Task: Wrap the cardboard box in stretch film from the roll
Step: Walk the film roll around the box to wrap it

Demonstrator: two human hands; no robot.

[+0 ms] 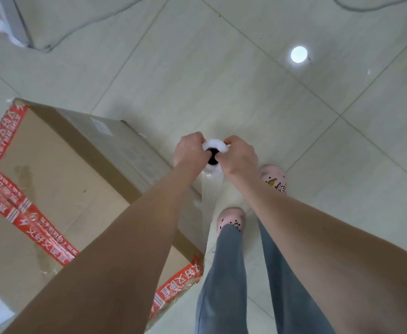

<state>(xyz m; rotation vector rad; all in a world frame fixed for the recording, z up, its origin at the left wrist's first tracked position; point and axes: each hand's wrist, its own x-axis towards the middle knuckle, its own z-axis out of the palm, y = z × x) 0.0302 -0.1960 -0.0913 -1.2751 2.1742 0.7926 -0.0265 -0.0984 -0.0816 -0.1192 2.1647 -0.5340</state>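
A: What is closest to us?

B: The cardboard box (77,179). It stands on the floor at the person's left side and has red tape (40,225) across the top. The top looks shiny and wrinkly in spots, so I think some film is on it already.

A: Where is the film?

B: A see-through sheet of stretch film (212,198) runs from the box's near corner up to the roll (215,145). The roll stands upright, just past that corner.

A: Who holds the roll?

B: Both hands. The left hand (190,150) has its fingers curled tight round the top end on one side. The right hand (241,157) grips the other side the same way. Neither hand is open.

A: What should the person do now?

B: I think this is the walk-around part. Pull the film tight, hold the roll straight up, and stay close to the box. Go slowly at corners so the film does not rip or bunch up.

A: What is below?

B: Pink shoes (231,216) on a pale tiled floor (221,80).

A: And far away?

B: A bright light spot (299,54) and a thin cable (77,30) on the floor. Don't trip on that!
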